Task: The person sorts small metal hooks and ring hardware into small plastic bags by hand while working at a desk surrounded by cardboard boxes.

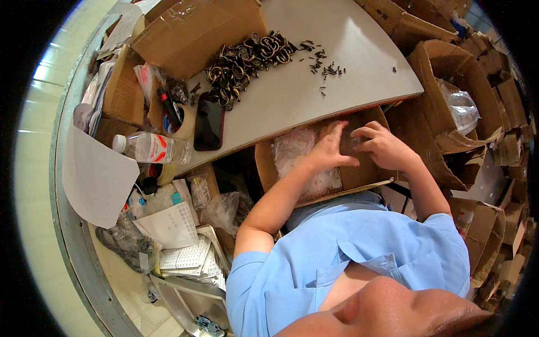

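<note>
Bare left hand (327,151) nearer the whitish, see-through plastic heap (293,150)

In the head view, the plastic heap lay in the left part of an open, shallow brown cardboard box (362,175) between the worktop (286,101) and the wearer's body. From the left fingers it lay to the left and partly beneath the hand and wrist; its long axis seemed to run from the worktop's edge back toward the body. The bare right hand (390,149) was farther off, over the box's right side. The left fingers were spread, the thumb well apart from them. The right fingers were curled toward the left hand; whether they pinched anything, I could not tell.

The heap looked thin, glossy and crinkled against the box's matt, plain walls. The worktop was smooth and pale grey, with a curved look through the lens. On it sat a tangled mound of black-and-gold looped pieces (241,64), shiny and rounded, with short, dark, stick-like bits (328,70) scattered to its right. A flat black phone (209,124) lay near a clear plastic bottle (160,148), ribless enough to look slick.
</note>
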The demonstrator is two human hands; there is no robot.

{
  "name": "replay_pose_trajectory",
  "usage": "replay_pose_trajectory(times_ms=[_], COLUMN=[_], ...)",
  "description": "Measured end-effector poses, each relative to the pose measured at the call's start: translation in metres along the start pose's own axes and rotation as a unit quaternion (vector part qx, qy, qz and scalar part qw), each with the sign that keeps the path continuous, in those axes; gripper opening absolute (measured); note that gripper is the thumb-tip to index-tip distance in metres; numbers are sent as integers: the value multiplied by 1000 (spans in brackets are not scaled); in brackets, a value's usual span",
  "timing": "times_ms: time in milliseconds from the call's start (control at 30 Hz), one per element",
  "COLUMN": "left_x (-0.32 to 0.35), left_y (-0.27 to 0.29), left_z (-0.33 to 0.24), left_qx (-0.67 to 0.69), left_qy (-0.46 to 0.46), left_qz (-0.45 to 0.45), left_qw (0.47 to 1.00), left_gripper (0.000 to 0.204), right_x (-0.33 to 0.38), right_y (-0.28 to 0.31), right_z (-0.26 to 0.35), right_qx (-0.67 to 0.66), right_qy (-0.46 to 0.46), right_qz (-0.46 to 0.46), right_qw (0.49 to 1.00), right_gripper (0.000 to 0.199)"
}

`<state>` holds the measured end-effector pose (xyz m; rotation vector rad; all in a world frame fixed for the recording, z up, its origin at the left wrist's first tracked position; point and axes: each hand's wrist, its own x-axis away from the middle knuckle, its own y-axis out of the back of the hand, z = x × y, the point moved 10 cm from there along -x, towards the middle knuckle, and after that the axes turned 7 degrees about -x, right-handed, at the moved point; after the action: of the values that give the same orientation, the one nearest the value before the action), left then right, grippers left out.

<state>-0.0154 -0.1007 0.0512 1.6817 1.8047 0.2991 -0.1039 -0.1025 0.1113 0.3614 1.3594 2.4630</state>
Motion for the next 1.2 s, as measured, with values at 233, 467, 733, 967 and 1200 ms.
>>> replay_pose_trajectory(times_ms=[233,467,733,967,1200], left_x=[2,5,5,0,-1], left_y=[-21,-28,-44,-27,-30], left_z=[26,48,64,41,42], left_qx=[184,215,272,420,409], left_qy=[161,201,225,220,188], left_qz=[54,66,79,73,83], left_qw=[968,953,932,877,889], left_gripper=[36,40,44,37,36], right_x=[-59,-108,-108,-85,-148], right_y=[56,94,89,37,67], right_z=[-43,-104,-95,-15,-14], right_qx=[-164,-32,12,-72,-75], right_qy=[-55,-86,-69,22,-6], right_qz=[-164,-303,-252,-76,-115], right_qw=[971,949,965,994,990], right_gripper=[15,27,18,17,15])
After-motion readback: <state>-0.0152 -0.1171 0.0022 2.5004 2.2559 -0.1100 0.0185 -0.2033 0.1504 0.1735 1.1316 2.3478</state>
